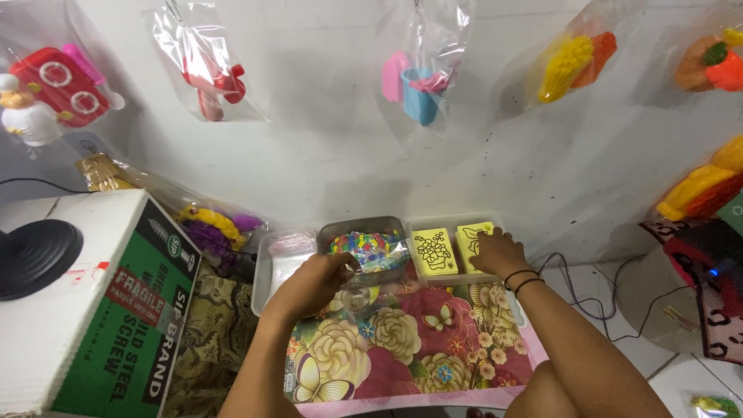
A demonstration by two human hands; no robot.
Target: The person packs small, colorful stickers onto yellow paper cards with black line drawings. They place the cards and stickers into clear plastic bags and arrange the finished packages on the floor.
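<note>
Hands over the trays, both busy. Left hand (316, 280) sits at the near edge of the grey tub (362, 227), its grip curled nearly shut, fingers pinching the clear bag (370, 252) of coloured bits that lies half in the tub and half over its rim. Right hand (497, 252) reaches into the clear tray (453, 279) just beside, fingers bent down on the right yellow card (469, 234); it touches the card, but whether the grip has actually closed on it I cannot tell, since the fingertips are hidden. Black bands circle that wrist. A second yellow card (433, 251), with a black line drawing, lies untouched to its left in the same tray.

Left of the tub, another clear tray (271, 267) holds flat plastic packets. All three stand at the far edge of the flowered surface (418, 340), against the white wall. A green and white box (101, 302) stands well off to the left, and bagged toys (422, 77) hang on the wall above.
</note>
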